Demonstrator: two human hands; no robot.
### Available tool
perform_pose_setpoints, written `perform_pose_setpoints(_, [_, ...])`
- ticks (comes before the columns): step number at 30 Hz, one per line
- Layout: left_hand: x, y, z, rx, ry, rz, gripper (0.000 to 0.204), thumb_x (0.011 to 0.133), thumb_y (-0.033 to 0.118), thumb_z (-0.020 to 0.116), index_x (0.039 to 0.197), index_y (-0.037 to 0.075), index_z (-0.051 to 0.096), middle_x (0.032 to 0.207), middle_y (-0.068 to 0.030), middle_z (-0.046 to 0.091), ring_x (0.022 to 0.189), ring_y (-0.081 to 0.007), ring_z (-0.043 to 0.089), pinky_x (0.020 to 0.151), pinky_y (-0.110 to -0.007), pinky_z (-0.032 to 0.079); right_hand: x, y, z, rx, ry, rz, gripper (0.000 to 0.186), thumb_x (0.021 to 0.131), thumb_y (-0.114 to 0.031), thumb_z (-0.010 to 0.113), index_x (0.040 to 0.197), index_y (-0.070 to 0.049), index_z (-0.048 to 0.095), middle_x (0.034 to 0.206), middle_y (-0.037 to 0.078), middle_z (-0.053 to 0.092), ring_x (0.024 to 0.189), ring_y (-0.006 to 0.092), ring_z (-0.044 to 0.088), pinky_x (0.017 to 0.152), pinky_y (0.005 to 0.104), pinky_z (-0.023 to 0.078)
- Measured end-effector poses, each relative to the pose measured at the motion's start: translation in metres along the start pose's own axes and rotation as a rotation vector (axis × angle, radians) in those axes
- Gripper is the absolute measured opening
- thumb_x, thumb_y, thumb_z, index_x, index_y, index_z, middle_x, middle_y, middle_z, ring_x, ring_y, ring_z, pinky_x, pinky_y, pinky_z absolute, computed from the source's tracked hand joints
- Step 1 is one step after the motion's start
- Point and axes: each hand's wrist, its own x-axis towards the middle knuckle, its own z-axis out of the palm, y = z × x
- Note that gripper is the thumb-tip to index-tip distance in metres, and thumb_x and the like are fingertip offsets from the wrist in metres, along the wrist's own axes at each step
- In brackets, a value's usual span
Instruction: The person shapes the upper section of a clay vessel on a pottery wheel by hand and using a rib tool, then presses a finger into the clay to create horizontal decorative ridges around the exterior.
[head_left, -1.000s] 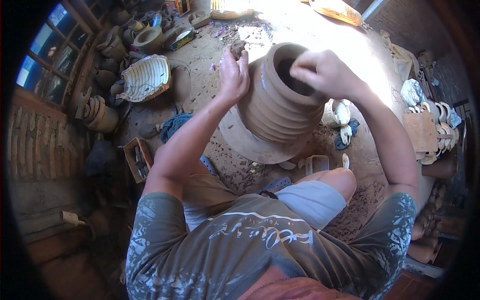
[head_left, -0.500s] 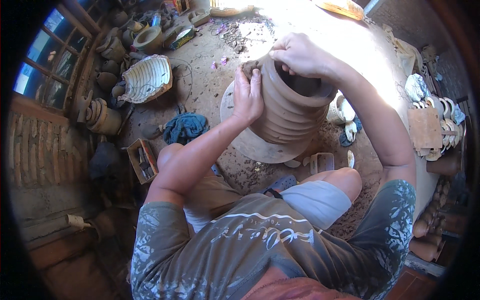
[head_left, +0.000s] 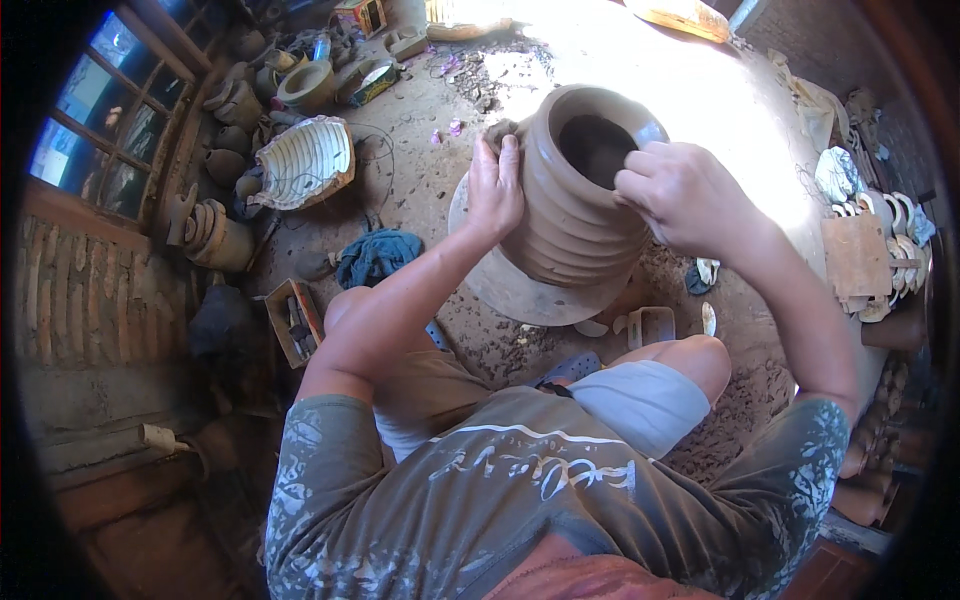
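Shifted since the earlier frame: the person's bare right hand [head_left: 690, 195], from the far-left to the near-right side of the mouth of a tall, ridged grey-brown clay pot [head_left: 578, 228]. Fingers curled at the rim; whether they pinch anything cannot be told.

Bare left hand [head_left: 495, 192]: at the pot's left wall, grasping a dark, rough lump of clay [head_left: 503, 131].

Pot: upright on a flat, round grey-brown disc [head_left: 538, 309], in front of the person.

Left of the pot: a white, ribbed, curved shell [head_left: 312, 160]; nearer the person, a crumpled blue cloth [head_left: 378, 258].

Progress, as judged: ridged wall and open mouth formed; rim work seemingly unfinished, lump unused.
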Motion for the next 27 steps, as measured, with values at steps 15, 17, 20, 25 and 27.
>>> perform_pose_setpoints(15, [-0.080, 0.101, -0.037, -0.563, -0.787, -0.446, 0.041, 0.113, 0.036, 0.050, 0.104, 0.001, 0.069, 0.087, -0.0042, 0.067, 0.080, -0.0118, 0.062, 0.069, -0.026, 0.045, -0.040, -0.095, 0.060, 0.211, 0.457, 0.110, 0.040, 0.083, 0.000, 0.079, 0.121, 0.009, 0.070, 0.096, 0.015, 0.069, 0.083, 0.0313, 0.068, 0.071, 0.0402, 0.057])
perform_pose_setpoints(17, [-0.078, 0.107, -0.035, -0.585, -0.828, -0.525, 0.045, 0.113, 0.042, 0.052, 0.103, 0.002, 0.069, 0.083, -0.0030, 0.066, 0.074, -0.0107, 0.061, 0.063, -0.025, 0.043, -0.044, -0.097, 0.061, 0.205, 0.462, 0.126, 0.037, 0.084, 0.001, 0.078, 0.120, 0.009, 0.070, 0.096, 0.016, 0.070, 0.083, 0.0316, 0.068, 0.071, 0.0410, 0.057])
perform_pose_setpoints(20, [-0.078, 0.110, -0.026, -0.494, -0.780, -0.430, 0.047, 0.112, 0.046, 0.056, 0.108, 0.001, 0.068, 0.084, -0.0047, 0.066, 0.074, -0.0135, 0.063, 0.065, -0.027, 0.047, -0.048, -0.100, 0.061, 0.271, 0.492, 0.216, 0.032, 0.086, 0.002, 0.077, 0.118, 0.007, 0.072, 0.099, 0.018, 0.071, 0.085, 0.0329, 0.069, 0.072, 0.0419, 0.058])
perform_pose_setpoints(25, [-0.077, 0.107, -0.020, -0.103, -0.729, 0.072, 0.040, 0.112, 0.037, 0.060, 0.123, -0.001, 0.061, 0.102, -0.0092, 0.065, 0.088, -0.0156, 0.060, 0.082, -0.032, 0.051, -0.062, -0.104, 0.068, 0.551, 0.554, 0.465, 0.026, 0.089, 0.002, 0.077, 0.115, 0.003, 0.073, 0.099, 0.019, 0.074, 0.088, 0.0359, 0.073, 0.077, 0.0413, 0.060])
perform_pose_setpoints(27, [-0.081, 0.103, -0.018, -0.114, -0.736, 0.082, 0.040, 0.112, 0.037, 0.060, 0.122, -0.001, 0.061, 0.098, -0.0093, 0.064, 0.087, -0.0173, 0.059, 0.082, -0.033, 0.051, -0.065, -0.108, 0.070, 0.561, 0.531, 0.509, 0.022, 0.090, 0.002, 0.078, 0.111, 0.003, 0.074, 0.097, 0.019, 0.075, 0.089, 0.0353, 0.074, 0.079, 0.0404, 0.061])
